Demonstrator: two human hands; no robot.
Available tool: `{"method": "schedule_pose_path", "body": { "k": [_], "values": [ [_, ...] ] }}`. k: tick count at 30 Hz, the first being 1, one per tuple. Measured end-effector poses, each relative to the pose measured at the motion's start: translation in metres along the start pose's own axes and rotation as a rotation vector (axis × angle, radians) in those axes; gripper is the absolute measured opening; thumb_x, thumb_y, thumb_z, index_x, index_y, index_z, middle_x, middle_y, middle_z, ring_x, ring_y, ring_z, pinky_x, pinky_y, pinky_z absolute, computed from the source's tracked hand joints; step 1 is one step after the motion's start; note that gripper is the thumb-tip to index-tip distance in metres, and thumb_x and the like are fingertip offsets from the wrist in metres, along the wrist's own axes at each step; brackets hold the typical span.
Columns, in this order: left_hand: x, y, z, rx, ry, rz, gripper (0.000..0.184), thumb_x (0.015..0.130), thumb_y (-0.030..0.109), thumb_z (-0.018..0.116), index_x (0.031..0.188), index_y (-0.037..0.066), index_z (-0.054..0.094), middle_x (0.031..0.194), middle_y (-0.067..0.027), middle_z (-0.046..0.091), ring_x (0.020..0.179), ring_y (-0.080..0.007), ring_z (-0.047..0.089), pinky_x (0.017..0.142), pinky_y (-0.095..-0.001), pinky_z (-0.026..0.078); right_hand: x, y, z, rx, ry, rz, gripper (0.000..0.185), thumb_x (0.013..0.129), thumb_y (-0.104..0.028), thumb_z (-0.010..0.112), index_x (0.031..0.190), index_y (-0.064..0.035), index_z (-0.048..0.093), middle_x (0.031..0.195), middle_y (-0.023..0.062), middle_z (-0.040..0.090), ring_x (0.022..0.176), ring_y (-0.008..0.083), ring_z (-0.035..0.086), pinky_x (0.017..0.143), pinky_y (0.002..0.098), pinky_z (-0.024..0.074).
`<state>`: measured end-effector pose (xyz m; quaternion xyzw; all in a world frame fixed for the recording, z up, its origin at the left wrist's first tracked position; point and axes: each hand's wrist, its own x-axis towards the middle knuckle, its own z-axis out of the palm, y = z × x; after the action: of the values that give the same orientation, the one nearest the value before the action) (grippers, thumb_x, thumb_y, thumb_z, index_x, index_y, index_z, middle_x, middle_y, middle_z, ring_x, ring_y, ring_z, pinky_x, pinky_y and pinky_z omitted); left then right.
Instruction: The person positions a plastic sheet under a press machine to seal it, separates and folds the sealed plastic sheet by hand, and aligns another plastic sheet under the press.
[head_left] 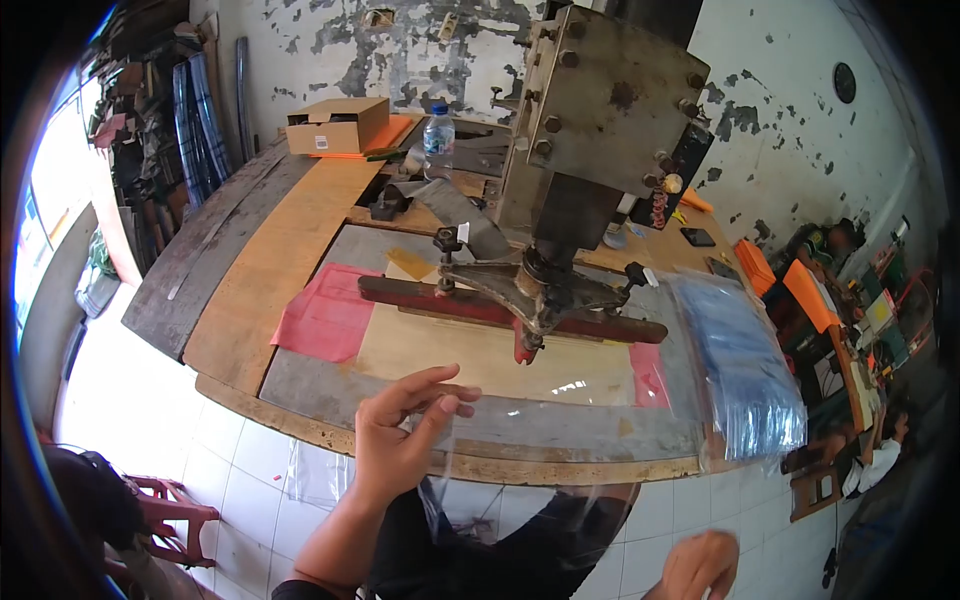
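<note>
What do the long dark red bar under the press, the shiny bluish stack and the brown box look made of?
Dark red bar: probably painted metal; the dull coat looks scuffed. Bluish stack: glossy clear plastic film, judging by its glare. Brown box: seemingly matte cardboard, with flat folded panels.

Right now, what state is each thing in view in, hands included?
Left hand: raised, fingers bent
Right hand: low, fingers curled
Bottle: upright, capped
Press bar: over the pale sheet, contact unclear
Pale sheet: lying flat
Pink material: spread out
Clear plastic pieces: stacked
Cardboard box: upright, whether open unclear
</note>
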<state>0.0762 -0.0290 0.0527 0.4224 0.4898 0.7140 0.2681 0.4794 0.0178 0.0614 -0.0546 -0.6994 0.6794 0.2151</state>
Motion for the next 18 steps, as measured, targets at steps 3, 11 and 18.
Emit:
{"method": "schedule_pose_path", "body": {
  "k": [3,11,18],
  "values": [
    [-0.004,0.008,0.003,0.095,-0.134,0.06,0.026,0.097,-0.002,0.064,0.123,-0.004,0.067,0.104,-0.0156,0.078,0.092,-0.0206,0.077,0.083,-0.0313,0.06,0.058,-0.005,0.004,-0.334,0.422,-0.185,0.049,0.086,-0.033,0.08,0.123,-0.0022,0.07,0.128,0.0163,0.065,0.113,0.0342,0.062,0.094,0.0435,0.0489],
    [-0.028,0.015,0.023,0.365,-0.353,0.235,0.044,0.093,0.005,0.075,0.131,0.002,0.053,0.109,-0.0133,0.077,0.094,-0.0278,0.078,0.079,-0.0324,0.061,0.185,-0.014,0.042,-0.966,0.344,-0.151,0.038,0.084,-0.02,0.084,0.117,-0.0031,0.074,0.104,0.0076,0.068,0.098,0.0232,0.067,0.082,0.0362,0.0524],
    [-0.024,0.014,0.013,0.298,-0.393,0.149,0.033,0.091,0.01,0.079,0.12,0.0,0.066,0.109,-0.0126,0.078,0.092,-0.0241,0.078,0.079,-0.0319,0.061,0.182,-0.005,0.033,-0.544,0.359,0.071,0.02,0.089,-0.009,0.08,0.108,-0.0034,0.076,0.092,0.009,0.069,0.084,0.0204,0.07,0.074,0.0335,0.0537]
  ]
}}
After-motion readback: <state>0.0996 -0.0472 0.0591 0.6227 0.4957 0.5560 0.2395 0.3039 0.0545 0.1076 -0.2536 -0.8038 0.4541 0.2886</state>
